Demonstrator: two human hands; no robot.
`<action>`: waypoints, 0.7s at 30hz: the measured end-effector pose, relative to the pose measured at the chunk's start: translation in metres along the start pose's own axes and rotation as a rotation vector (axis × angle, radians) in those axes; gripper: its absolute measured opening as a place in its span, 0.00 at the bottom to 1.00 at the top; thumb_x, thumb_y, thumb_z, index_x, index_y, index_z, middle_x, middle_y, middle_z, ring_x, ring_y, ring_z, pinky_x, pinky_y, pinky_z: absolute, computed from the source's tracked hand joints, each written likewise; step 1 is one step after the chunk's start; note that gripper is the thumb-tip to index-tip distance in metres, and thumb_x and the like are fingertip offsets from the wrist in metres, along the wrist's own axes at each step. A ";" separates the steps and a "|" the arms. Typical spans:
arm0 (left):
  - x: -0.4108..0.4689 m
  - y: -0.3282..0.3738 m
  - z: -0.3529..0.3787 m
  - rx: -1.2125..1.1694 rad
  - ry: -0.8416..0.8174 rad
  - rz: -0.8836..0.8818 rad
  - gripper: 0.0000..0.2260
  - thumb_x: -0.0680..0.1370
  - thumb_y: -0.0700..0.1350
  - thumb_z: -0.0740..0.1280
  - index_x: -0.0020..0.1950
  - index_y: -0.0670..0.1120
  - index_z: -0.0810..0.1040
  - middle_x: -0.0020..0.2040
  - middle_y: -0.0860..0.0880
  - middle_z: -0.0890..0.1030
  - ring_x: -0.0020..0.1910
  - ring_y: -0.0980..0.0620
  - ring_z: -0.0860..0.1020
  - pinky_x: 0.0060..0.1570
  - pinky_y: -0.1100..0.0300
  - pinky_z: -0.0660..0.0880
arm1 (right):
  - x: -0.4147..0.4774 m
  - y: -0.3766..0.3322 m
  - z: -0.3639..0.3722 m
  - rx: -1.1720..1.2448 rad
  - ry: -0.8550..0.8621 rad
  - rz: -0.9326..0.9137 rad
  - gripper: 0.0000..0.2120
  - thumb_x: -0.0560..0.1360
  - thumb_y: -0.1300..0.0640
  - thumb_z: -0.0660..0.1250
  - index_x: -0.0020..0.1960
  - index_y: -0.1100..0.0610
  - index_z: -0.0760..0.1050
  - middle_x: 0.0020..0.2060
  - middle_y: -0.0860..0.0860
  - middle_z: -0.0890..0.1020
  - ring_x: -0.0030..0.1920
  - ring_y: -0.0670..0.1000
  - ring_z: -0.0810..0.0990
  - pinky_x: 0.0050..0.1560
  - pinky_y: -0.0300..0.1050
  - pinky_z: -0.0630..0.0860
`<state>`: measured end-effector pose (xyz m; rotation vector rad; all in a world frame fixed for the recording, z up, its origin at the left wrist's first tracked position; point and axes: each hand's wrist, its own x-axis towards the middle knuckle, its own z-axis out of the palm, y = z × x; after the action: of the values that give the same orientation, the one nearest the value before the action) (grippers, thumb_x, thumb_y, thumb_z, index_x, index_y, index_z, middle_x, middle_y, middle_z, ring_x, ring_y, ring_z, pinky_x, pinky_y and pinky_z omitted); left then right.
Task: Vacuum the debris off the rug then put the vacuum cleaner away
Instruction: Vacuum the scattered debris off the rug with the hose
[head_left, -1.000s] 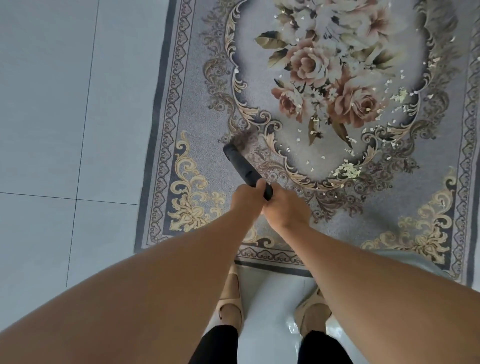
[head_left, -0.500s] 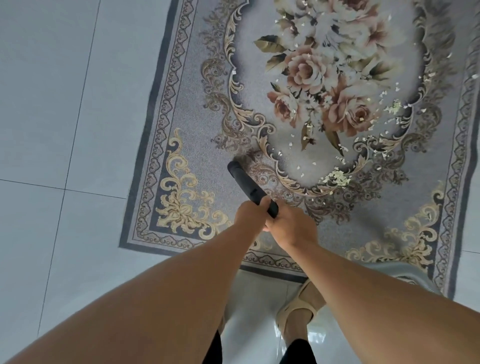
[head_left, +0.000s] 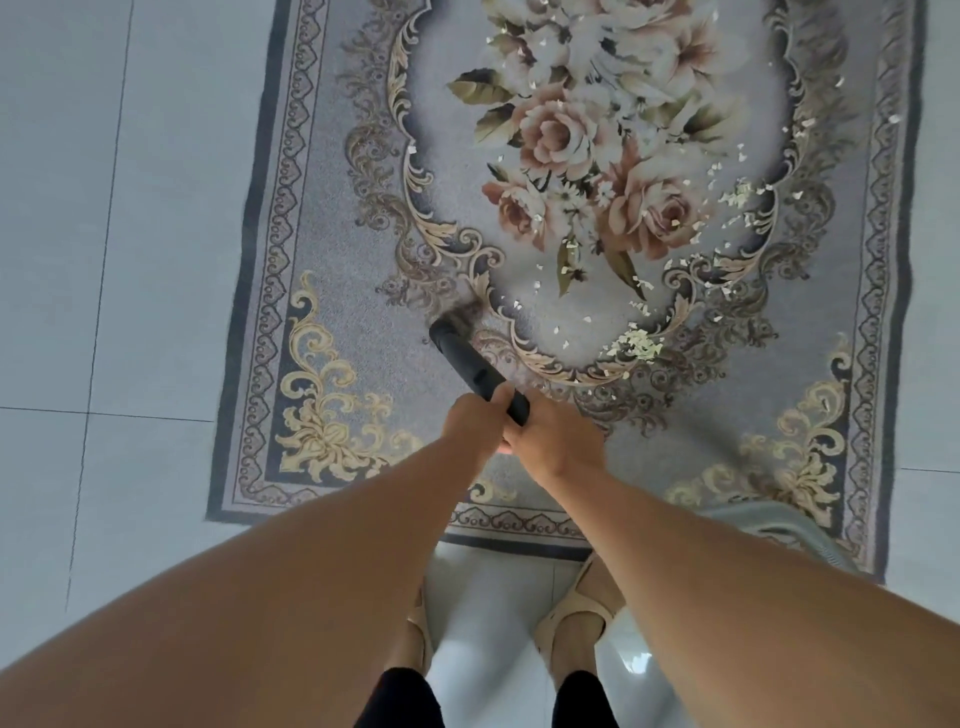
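Observation:
A grey rug (head_left: 332, 218) with a pink rose pattern lies on the tiled floor. Pale paper-like debris (head_left: 636, 344) is strewn over its middle and right side, with a thicker pile near the lower edge of the oval. A black vacuum tube (head_left: 462, 358) slants up and left from my hands, its blurred tip touching the rug left of the debris. My left hand (head_left: 470, 423) and my right hand (head_left: 558, 444) are both closed around the tube's lower end, side by side. The vacuum's body is hidden.
Pale floor tiles (head_left: 104, 260) surround the rug on the left and right. My feet (head_left: 569, 631) in beige shoes stand on the tiles just off the rug's near edge. A light blue-grey rounded object (head_left: 784, 532) shows behind my right forearm.
The view has pulled back from the rug, so its near edge and left corner show more. The tube tip stays on the rug's scrollwork left of the debris. Both hands keep their grip.

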<state>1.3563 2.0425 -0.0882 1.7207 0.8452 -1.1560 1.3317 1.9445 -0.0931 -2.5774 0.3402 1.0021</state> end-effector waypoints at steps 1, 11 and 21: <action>-0.001 0.002 0.012 0.003 -0.026 0.002 0.22 0.81 0.55 0.58 0.54 0.35 0.78 0.50 0.38 0.83 0.41 0.45 0.81 0.33 0.62 0.72 | -0.005 0.012 -0.003 -0.010 0.016 0.015 0.21 0.77 0.34 0.54 0.50 0.51 0.71 0.37 0.49 0.78 0.39 0.55 0.80 0.36 0.44 0.70; -0.004 0.045 0.066 -0.002 0.015 0.183 0.17 0.82 0.54 0.57 0.39 0.45 0.71 0.56 0.35 0.80 0.38 0.47 0.74 0.44 0.53 0.76 | 0.009 0.057 -0.047 -0.003 0.104 0.082 0.17 0.79 0.40 0.56 0.51 0.53 0.71 0.34 0.49 0.75 0.36 0.55 0.75 0.36 0.45 0.70; -0.010 0.055 0.097 0.060 -0.036 0.100 0.15 0.83 0.53 0.56 0.47 0.42 0.71 0.40 0.46 0.75 0.34 0.52 0.73 0.33 0.61 0.73 | 0.004 0.086 -0.053 0.001 0.063 0.116 0.15 0.79 0.44 0.58 0.55 0.55 0.72 0.40 0.50 0.79 0.39 0.54 0.76 0.37 0.46 0.70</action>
<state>1.3672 1.9318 -0.0814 1.7654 0.7010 -1.1520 1.3370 1.8440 -0.0801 -2.6182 0.5113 0.9610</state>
